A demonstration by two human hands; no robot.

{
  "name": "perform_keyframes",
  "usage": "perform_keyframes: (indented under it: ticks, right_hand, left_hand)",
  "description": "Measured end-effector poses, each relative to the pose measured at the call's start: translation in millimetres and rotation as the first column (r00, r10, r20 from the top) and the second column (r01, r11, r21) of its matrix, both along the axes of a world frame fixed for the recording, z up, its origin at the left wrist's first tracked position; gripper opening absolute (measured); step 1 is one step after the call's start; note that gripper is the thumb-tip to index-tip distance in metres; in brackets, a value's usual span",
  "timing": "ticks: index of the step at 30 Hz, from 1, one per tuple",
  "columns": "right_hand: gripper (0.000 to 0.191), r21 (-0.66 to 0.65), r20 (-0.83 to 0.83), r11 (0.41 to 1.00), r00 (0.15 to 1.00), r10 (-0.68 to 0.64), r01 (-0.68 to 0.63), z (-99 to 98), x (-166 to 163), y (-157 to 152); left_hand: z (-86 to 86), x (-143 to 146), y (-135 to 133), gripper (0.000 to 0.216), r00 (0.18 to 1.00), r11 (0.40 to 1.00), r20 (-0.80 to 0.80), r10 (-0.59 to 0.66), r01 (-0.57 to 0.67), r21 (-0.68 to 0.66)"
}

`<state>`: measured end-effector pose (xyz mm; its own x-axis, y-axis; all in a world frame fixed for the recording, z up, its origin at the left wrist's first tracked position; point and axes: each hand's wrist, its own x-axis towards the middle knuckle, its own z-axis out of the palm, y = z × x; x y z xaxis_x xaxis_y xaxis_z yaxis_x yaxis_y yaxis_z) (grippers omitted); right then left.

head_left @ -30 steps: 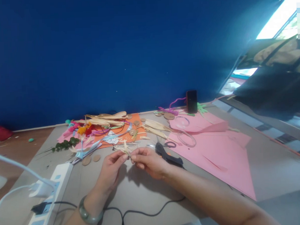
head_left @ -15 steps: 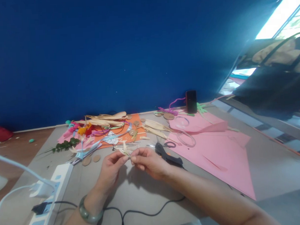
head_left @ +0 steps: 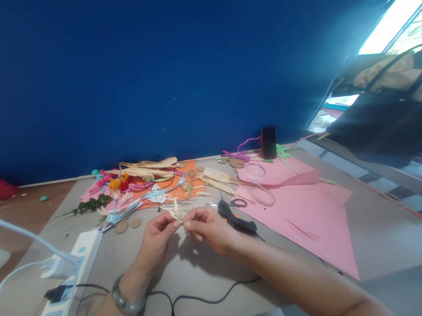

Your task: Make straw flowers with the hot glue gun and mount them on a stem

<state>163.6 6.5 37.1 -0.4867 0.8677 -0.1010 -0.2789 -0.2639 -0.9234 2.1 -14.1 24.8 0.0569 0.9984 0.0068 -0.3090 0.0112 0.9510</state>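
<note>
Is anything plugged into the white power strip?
Yes, plugged in: a white charger and a black plug sit in the power strip.

The glue gun (head_left: 236, 219) lies right of the hands, power strip (head_left: 67, 276) left.

Home craft corner, table (head_left: 382, 243) strewn with coloured paper (head_left: 304, 210), ribbons (head_left: 136, 203), glue gun (head_left: 238, 219)

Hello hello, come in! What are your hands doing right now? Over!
Left hand and right hand both pinch one pale straw piece. Black glue gun lies close beside right hand. Nothing blocks the hands.
</note>
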Motion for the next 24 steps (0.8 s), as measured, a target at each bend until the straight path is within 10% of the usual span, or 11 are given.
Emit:
perform_keyframes:
  ticks: [24]
  right_hand:
    - [0.021,0.123,0.129,0.979,0.976,-0.177,0.162,1.5,-7.8,-10.5]
  left_hand:
    - [-0.7,8.0,-6.3,0.017,0.992,0.997,0.121,-0.048,0.054,-0.047]
